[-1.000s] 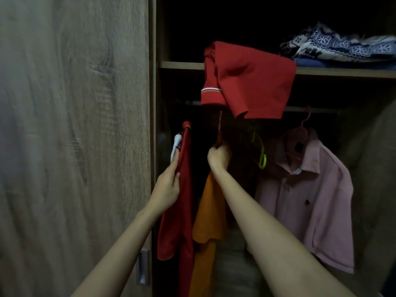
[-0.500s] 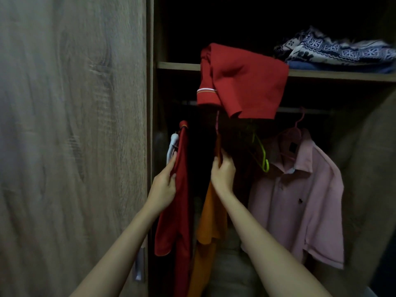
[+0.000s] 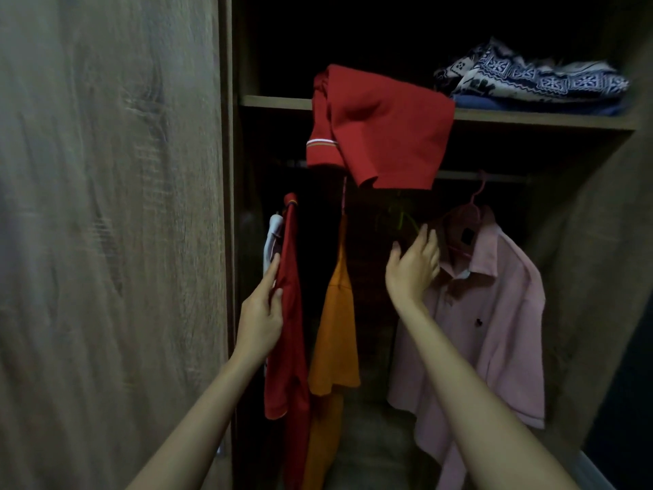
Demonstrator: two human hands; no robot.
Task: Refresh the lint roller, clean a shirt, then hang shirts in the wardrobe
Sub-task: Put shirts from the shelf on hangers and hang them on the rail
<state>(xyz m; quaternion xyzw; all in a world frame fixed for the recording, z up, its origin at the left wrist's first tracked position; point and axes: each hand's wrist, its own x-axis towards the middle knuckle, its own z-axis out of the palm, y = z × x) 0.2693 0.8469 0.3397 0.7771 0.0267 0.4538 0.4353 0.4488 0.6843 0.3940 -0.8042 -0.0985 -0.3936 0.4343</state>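
Your left hand pinches the dark red shirt hanging edge-on beside the orange shirt; your right hand, fingers spread, holds nothing beside the pink shirt.

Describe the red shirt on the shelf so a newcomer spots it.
Look at the wardrobe shelf above the rail. Draped over its front edge, left of the folded patterned cloth, is the red shirt. Unlike the darker red shirt hanging below, it shows a striped cuff.
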